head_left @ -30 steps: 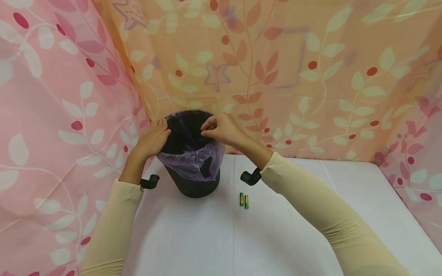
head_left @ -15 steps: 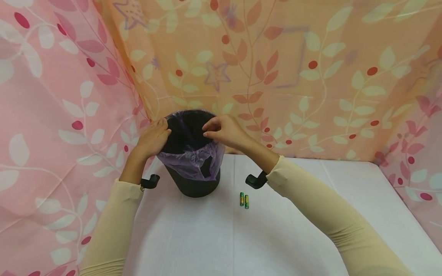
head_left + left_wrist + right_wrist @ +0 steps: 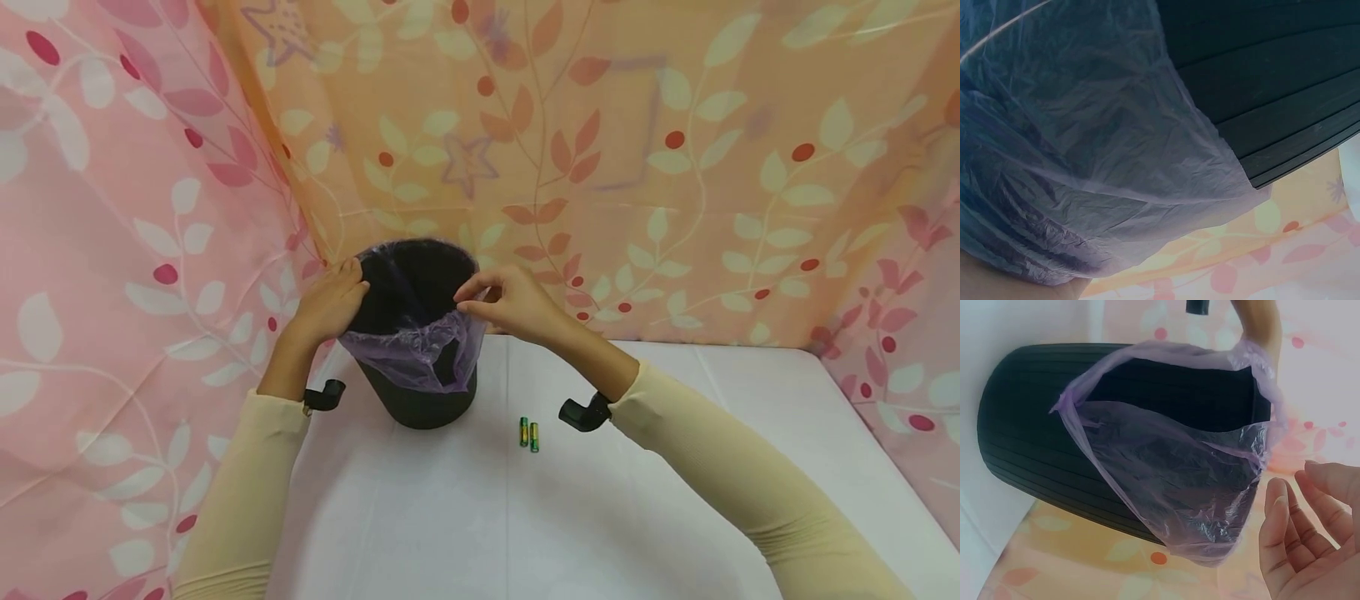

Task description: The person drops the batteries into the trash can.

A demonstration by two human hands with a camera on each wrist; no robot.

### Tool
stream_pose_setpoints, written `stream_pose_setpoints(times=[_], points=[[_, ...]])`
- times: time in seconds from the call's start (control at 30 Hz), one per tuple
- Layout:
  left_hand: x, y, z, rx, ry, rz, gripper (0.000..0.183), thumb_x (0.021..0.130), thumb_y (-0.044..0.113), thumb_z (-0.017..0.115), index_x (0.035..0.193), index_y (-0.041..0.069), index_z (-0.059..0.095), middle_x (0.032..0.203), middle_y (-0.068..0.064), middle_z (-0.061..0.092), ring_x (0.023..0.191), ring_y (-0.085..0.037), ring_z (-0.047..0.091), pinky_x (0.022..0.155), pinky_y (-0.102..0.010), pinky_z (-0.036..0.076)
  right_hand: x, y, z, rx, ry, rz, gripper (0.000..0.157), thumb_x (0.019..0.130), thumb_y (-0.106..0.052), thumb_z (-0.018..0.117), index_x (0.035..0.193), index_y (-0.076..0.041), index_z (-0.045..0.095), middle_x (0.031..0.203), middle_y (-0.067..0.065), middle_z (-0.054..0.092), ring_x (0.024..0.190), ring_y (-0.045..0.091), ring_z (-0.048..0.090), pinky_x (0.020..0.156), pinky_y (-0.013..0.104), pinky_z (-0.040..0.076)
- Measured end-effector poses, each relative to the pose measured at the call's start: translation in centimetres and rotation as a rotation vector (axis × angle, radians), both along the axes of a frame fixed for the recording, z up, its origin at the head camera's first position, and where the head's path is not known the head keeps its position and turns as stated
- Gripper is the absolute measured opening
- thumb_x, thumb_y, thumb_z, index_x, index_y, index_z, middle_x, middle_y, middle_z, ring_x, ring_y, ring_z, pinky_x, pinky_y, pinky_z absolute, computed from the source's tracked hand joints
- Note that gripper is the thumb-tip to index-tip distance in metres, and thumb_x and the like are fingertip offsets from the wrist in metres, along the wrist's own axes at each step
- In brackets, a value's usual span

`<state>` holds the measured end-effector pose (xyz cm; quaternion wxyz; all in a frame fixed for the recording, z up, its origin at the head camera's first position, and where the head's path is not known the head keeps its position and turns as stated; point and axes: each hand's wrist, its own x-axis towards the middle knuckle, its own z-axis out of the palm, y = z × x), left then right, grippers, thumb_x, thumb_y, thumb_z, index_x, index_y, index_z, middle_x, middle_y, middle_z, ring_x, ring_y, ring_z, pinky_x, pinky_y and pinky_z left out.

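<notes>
A black trash bin (image 3: 423,410) stands on the white table with a thin purple trash bag (image 3: 405,358) folded over its rim. My left hand (image 3: 328,304) grips the rim on the left side, over the bag; in the left wrist view only a bit of it shows at the bottom corner. Beside the right part of the rim is my right hand (image 3: 517,307), fingers loosely bent. In the right wrist view nothing sits between the right fingertips, which are apart from the bag (image 3: 1191,481).
Two green-and-gold batteries (image 3: 529,435) lie side by side on the white table (image 3: 465,517), right of the bin. Patterned pink cloth (image 3: 112,250) hangs at the left and an orange one (image 3: 637,208) behind. A black camera mount (image 3: 585,412) sits on the right wrist.
My right hand has drawn back from over the bin's opening, moving right and toward me to just outside the rim. The left hand, bin and batteries stay in place.
</notes>
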<state>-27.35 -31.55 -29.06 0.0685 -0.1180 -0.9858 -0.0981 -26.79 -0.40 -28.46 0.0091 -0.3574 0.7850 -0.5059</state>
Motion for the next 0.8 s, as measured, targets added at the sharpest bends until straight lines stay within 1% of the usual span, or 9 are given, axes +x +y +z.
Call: stream_pose_setpoints(times=[0.1, 0.2, 0.27, 0.3, 0.4, 0.53, 0.67, 0.8], points=[[0.1, 0.0, 0.0, -0.003, -0.004, -0.002, 0.058, 0.101, 0.025, 0.022, 0.142, -0.016, 0.019, 0.149, -0.032, 0.015, 0.140, -0.042, 0.009, 0.115, -0.049, 0.005, 0.9, 0.4, 0.2, -0.005, -0.029, 0.006, 0.016, 0.084, -0.021, 0.072, 0.095, -0.010, 0.074, 0.093, 0.003, 0.068, 0.064, 0.023, 0.060, 0.055, 0.034, 0.056], [0.2, -0.1, -0.1, 0.002, -0.005, 0.000, 0.058, 0.101, 0.025, 0.023, 0.142, -0.016, 0.019, 0.149, -0.032, 0.015, 0.140, -0.042, 0.009, 0.115, -0.048, 0.005, 1.4, 0.8, -0.1, -0.016, -0.028, -0.013, 0.017, 0.084, -0.021, 0.071, 0.096, -0.009, 0.074, 0.094, 0.004, 0.068, 0.068, 0.024, 0.063, 0.059, 0.033, 0.055], [0.3, -0.1, -0.1, 0.007, -0.004, -0.001, 0.057, 0.101, 0.024, 0.024, 0.142, -0.016, 0.019, 0.149, -0.032, 0.015, 0.140, -0.042, 0.009, 0.115, -0.048, 0.005, 1.7, 1.2, -0.4, -0.020, -0.016, -0.034, 0.015, 0.085, -0.021, 0.070, 0.095, -0.010, 0.074, 0.091, 0.003, 0.068, 0.069, 0.024, 0.064, 0.058, 0.034, 0.055], [0.3, -0.1, -0.1, 0.008, -0.004, -0.002, 0.057, 0.101, 0.023, 0.024, 0.142, -0.016, 0.020, 0.149, -0.032, 0.016, 0.140, -0.042, 0.009, 0.115, -0.048, 0.005, 1.6, 1.3, -0.9, -0.025, -0.015, -0.041, 0.015, 0.085, -0.023, 0.070, 0.094, -0.012, 0.074, 0.089, 0.002, 0.068, 0.069, 0.023, 0.065, 0.058, 0.035, 0.055], [0.3, -0.1, -0.3, 0.011, 0.002, -0.001, 0.056, 0.101, 0.023, 0.025, 0.142, -0.016, 0.020, 0.149, -0.032, 0.016, 0.140, -0.042, 0.009, 0.115, -0.048, 0.005, 2.0, 1.8, -1.4, -0.010, 0.009, -0.071, 0.013, 0.085, -0.023, 0.069, 0.092, -0.013, 0.074, 0.085, 0.002, 0.068, 0.067, 0.017, 0.064, 0.056, 0.035, 0.054], [0.2, -0.1, -0.3, 0.006, 0.004, 0.004, 0.056, 0.101, 0.023, 0.025, 0.142, -0.016, 0.020, 0.149, -0.032, 0.017, 0.140, -0.041, 0.009, 0.115, -0.048, 0.005, 2.3, 2.4, -2.0, 0.006, 0.027, -0.094, 0.013, 0.084, -0.021, 0.070, 0.092, -0.011, 0.074, 0.080, 0.003, 0.067, 0.063, 0.017, 0.062, 0.052, 0.033, 0.053], [0.2, -0.1, -0.2, 0.005, -0.001, 0.004, 0.058, 0.101, 0.026, 0.023, 0.142, -0.015, 0.020, 0.149, -0.032, 0.016, 0.141, -0.041, 0.009, 0.115, -0.048, 0.005, 2.5, 3.0, -2.9, -0.001, 0.002, -0.100, 0.011, 0.084, -0.013, 0.070, 0.093, -0.006, 0.073, 0.080, 0.008, 0.067, 0.063, 0.023, 0.061, 0.051, 0.033, 0.052], [0.2, 0.0, 0.0, 0.001, -0.002, 0.000, 0.059, 0.101, 0.027, 0.022, 0.142, -0.015, 0.020, 0.150, -0.031, 0.015, 0.141, -0.041, 0.009, 0.115, -0.048, 0.004, 2.8, 3.8, -3.8, -0.003, -0.014, -0.103, 0.010, 0.083, -0.009, 0.071, 0.093, -0.007, 0.073, 0.085, 0.009, 0.068, 0.064, 0.027, 0.062, 0.051, 0.035, 0.052]])
